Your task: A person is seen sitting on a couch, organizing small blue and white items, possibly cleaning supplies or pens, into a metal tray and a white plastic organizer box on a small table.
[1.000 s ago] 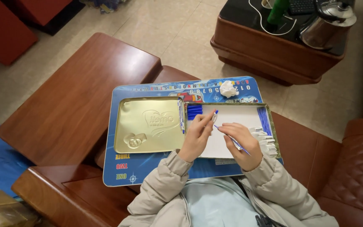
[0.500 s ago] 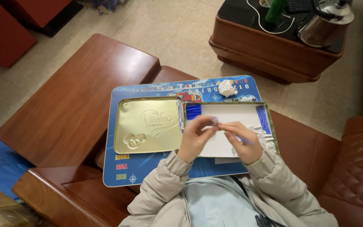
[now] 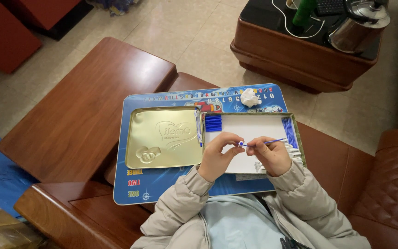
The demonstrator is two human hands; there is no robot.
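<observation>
The left hand (image 3: 217, 154) and the right hand (image 3: 268, 154) met over an open tin (image 3: 295, 121) that sat on a blue board (image 3: 171, 189) across the person's lap. Between them they held a thin blue stick (image 3: 266, 142) lying nearly level: the left fingertips pinched its near end, where a small white bead (image 3: 241, 144) sat, while the right fingers closed round the middle, the far end poking out to the right. The stick hung just above the tin's white floor (image 3: 249, 127).

Inside the tin, a short stack of blue sticks (image 3: 213, 123) lay in the upper left corner, and a longer bundle of blue sticks (image 3: 289, 131) ran along the right wall. A few white pieces (image 3: 295, 150) showed just beside the right hand; what they were could not be told.

The gold lid (image 3: 164, 137) lay flat, inside up, touching the tin's left edge. A crumpled white wad (image 3: 249, 97) rested on the board just beyond the tin.
</observation>
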